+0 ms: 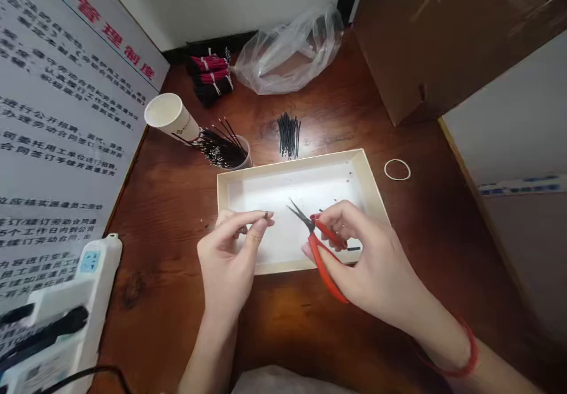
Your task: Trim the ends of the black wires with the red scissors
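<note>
Over the left half of a shallow cream box [287, 252] is my left hand [230, 258], thumb and forefinger pinched together. A small dark piece [266, 215], possibly a short bit of black wire, shows between those fingertips. My right hand [374, 258] is closed round orange-handled scissors [325, 264]. Their thin blades are slightly apart and point towards my left fingertips without touching them. Small dark scraps lie in the box, among them a short black bit [353, 248] beside my right hand.
Behind the box lies a row of black wires [289, 137]. A clear cup [245, 152] of wires stands left of it, near a paper cup [170, 116]. Bundled red and black wires [210, 78], a plastic bag [290, 51], a rubber band [397, 169] and a power strip [95, 287] surround the workspace.
</note>
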